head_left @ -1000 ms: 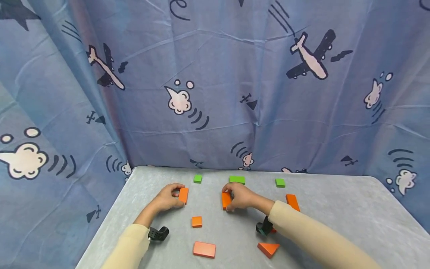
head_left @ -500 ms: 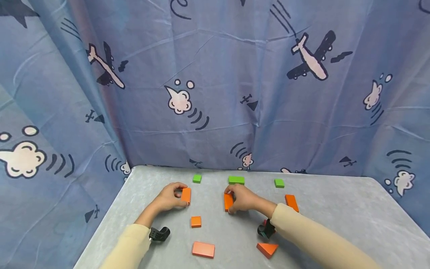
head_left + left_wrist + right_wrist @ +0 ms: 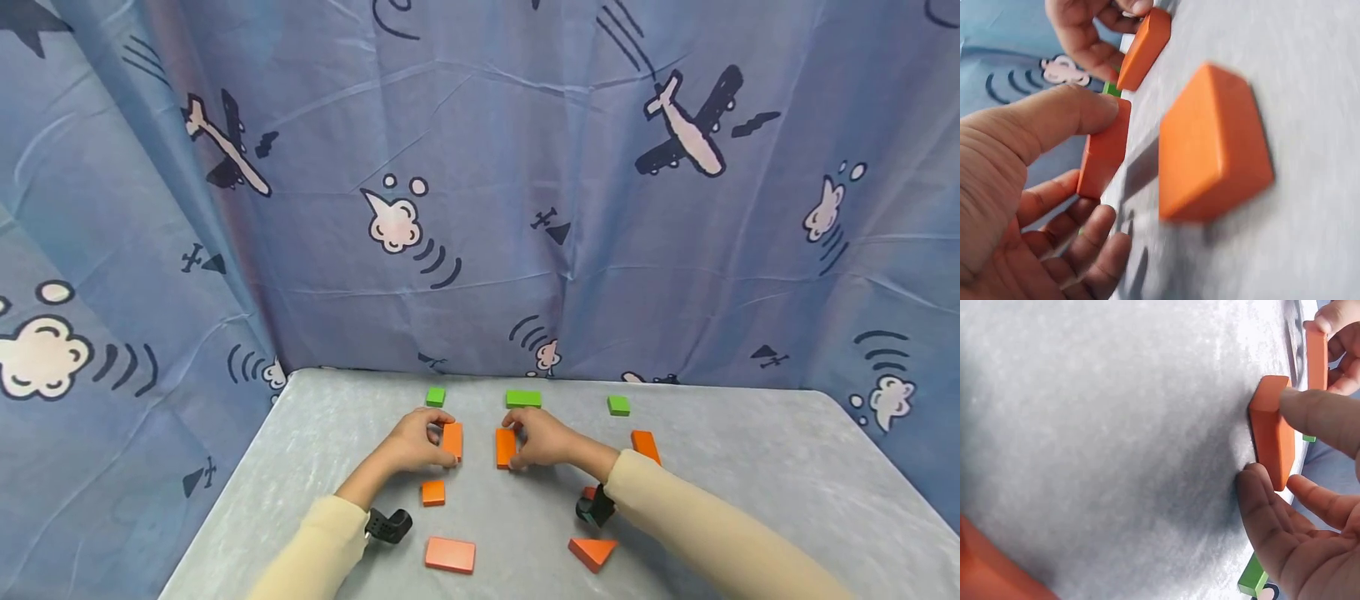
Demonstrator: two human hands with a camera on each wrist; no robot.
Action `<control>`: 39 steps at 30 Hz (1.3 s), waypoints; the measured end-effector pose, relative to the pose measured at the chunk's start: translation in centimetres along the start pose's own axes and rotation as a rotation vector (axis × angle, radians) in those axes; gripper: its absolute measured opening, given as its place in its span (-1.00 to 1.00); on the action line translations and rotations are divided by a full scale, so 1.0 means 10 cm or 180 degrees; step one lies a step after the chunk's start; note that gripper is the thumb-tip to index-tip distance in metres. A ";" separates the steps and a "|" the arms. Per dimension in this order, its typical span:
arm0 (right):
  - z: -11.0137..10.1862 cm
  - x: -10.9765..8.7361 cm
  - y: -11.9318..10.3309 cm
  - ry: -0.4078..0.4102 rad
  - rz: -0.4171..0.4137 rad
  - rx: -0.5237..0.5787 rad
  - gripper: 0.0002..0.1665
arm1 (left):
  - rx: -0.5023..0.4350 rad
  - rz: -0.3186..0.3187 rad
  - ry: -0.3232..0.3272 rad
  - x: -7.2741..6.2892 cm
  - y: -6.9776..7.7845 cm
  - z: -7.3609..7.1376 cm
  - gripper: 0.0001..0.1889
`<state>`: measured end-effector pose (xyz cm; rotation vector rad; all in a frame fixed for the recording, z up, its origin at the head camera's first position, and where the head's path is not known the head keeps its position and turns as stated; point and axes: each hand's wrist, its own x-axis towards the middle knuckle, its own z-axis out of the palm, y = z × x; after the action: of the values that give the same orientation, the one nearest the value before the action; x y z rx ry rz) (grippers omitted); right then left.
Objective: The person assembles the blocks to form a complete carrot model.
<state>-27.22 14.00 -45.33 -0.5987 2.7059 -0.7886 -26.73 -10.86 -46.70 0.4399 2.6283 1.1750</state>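
Observation:
Thumb and fingertips of my left hand (image 3: 415, 442) pinch an orange rectangular block (image 3: 452, 442) by its two ends. In the left wrist view that block (image 3: 1107, 149) looks raised a little, its shadow falling on the table beside it. To its right, my right hand (image 3: 547, 437) pinches a second orange rectangular block (image 3: 505, 448) the same way; in the right wrist view this block (image 3: 1274, 432) appears to lie on the table. A narrow gap separates the two blocks. Just in front of the left hand sits a small orange square block (image 3: 433, 493).
Along the back of the grey table (image 3: 750, 467) are a green square (image 3: 436, 397), a green rectangle (image 3: 523, 399) and another green square (image 3: 618, 406). A salmon rectangle (image 3: 450, 555) and an orange triangle (image 3: 592, 553) lie in front. The right arm partly covers an orange bar (image 3: 645, 446).
My left hand has moved right with its orange block, closing much of the distance to the other block. The right hand and its block have stayed nearly in place.

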 end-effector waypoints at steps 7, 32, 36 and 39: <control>0.00 0.00 0.02 -0.0020 -0.0007 0.0043 -0.41 | -0.0003 0.0006 -0.0132 0.08 0.16 0.13 -0.36; 0.01 -0.01 0.02 -0.0004 0.0066 0.0090 -0.42 | 0.0131 -0.0049 -0.0160 0.23 0.34 0.38 -0.42; 0.01 -0.01 0.02 0.0011 0.0076 0.0077 -0.41 | 0.0131 -0.0029 -0.0152 0.23 0.34 0.39 -0.42; 0.02 -0.01 0.02 0.0012 0.0063 0.0060 -0.41 | 0.0114 -0.0040 -0.0142 0.22 0.34 0.39 -0.41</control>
<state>-27.14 14.17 -45.58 -0.5661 2.7004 -0.8101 -26.95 -5.25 -46.85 0.4504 2.6137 1.1031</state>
